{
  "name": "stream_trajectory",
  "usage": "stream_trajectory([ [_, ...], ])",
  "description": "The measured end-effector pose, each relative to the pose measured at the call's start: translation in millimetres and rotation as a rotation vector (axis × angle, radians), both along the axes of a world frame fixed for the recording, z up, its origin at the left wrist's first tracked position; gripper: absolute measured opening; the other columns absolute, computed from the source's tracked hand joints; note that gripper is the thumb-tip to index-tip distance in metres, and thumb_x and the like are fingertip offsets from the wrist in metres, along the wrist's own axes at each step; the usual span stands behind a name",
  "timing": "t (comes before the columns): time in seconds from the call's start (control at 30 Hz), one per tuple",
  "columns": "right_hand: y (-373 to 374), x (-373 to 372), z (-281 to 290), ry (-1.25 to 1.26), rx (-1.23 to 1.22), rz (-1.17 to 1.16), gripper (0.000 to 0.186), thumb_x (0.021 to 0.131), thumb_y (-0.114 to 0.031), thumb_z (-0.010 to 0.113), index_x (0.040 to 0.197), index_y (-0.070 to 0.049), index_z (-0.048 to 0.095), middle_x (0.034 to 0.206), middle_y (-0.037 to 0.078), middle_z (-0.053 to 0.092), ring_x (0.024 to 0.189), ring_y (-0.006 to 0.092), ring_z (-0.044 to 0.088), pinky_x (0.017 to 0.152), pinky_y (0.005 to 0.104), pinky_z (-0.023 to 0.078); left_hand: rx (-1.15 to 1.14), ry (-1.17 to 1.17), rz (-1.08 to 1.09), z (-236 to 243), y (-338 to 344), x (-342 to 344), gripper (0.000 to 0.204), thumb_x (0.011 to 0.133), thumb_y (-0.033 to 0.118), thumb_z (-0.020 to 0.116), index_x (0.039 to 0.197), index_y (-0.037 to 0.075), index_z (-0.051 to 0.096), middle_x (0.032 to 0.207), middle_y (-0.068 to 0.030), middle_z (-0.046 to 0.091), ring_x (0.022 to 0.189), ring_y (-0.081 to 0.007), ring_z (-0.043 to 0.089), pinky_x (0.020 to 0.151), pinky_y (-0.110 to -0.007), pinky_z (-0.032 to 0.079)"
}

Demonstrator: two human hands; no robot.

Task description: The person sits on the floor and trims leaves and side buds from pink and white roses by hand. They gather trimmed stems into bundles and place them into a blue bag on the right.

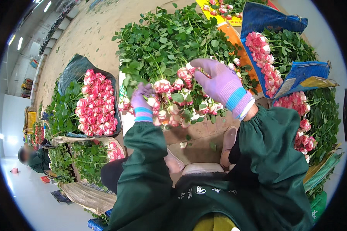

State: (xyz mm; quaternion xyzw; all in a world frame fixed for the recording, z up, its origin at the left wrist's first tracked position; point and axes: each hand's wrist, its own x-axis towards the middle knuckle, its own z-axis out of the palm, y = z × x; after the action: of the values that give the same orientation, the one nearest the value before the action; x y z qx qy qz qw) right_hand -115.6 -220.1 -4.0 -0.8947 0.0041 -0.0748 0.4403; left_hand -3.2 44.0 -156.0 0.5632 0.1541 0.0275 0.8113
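Leaf-strewn tan floor [92,32] lies beyond heaped roses [169,57]; right grip [219,81] spread loose, left grip [142,99] I cannot tell.

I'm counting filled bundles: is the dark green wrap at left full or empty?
Full: in the dark green wrap, pink-and-white roses sit packed head against head, with leafy stems to their left.

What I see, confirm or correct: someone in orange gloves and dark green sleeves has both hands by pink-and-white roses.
Not quite: the head view shows the gloves are purple, not orange. The sleeves are dark green, and both hands are by the pink-and-white roses, as you said.
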Motion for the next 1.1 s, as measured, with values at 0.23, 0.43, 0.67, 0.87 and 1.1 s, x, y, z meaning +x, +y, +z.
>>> stream_trajectory([
  [0.23,9,14,-8,0.004,-0.012,0.014,0.030,0.085,-0.024,0.052,0.109,-0.008,0.060,0.107,0.017,0.060,0.096,0.0331,0.059,0.084,0.0402,0.046,0.197,0.178,0.022,-34,75,38,0.015,0.088,0.014,0.052,0.096,0.002,0.052,0.083,-0.0148,0.062,0.069,-0.0209,0.059,0.060,-0.033,0.050],
  [0.43,9,17,-11,0.058,-0.082,0.016,0.031,0.085,-0.021,0.055,0.112,-0.007,0.058,0.115,0.017,0.057,0.106,0.0327,0.055,0.090,0.0383,0.044,0.668,-0.142,0.077,-48,8,11,0.046,0.086,0.007,0.050,0.129,-0.004,0.040,0.115,-0.0171,0.056,0.095,-0.0187,0.058,0.078,-0.027,0.048],
  [0.67,3,17,-23,0.040,-0.112,0.037,0.034,0.084,-0.020,0.055,0.115,-0.006,0.057,0.115,0.017,0.057,0.107,0.0339,0.053,0.092,0.0394,0.043,1.518,0.339,-0.329,-24,-62,93,0.073,0.075,0.045,0.061,0.131,0.001,0.042,0.125,-0.0211,0.052,0.113,-0.0341,0.053,0.095,-0.038,0.041],
  [0.87,1,19,-25,0.153,-0.154,0.015,0.032,0.085,-0.019,0.055,0.114,-0.007,0.056,0.115,0.016,0.057,0.105,0.0346,0.054,0.090,0.0402,0.043,1.683,0.597,-0.513,-23,-75,119,0.063,0.070,0.033,0.071,0.121,0.005,0.050,0.119,-0.0169,0.057,0.108,-0.0317,0.057,0.092,-0.040,0.044],
  [1.1,1,17,-32,0.118,-0.152,0.021,0.030,0.085,-0.019,0.054,0.112,-0.006,0.057,0.110,0.017,0.058,0.100,0.0349,0.055,0.086,0.0415,0.045,1.535,0.566,-0.446,-41,-66,126,0.054,0.069,0.037,0.072,0.108,0.001,0.062,0.111,-0.0164,0.062,0.101,-0.0288,0.061,0.088,-0.036,0.046],
])
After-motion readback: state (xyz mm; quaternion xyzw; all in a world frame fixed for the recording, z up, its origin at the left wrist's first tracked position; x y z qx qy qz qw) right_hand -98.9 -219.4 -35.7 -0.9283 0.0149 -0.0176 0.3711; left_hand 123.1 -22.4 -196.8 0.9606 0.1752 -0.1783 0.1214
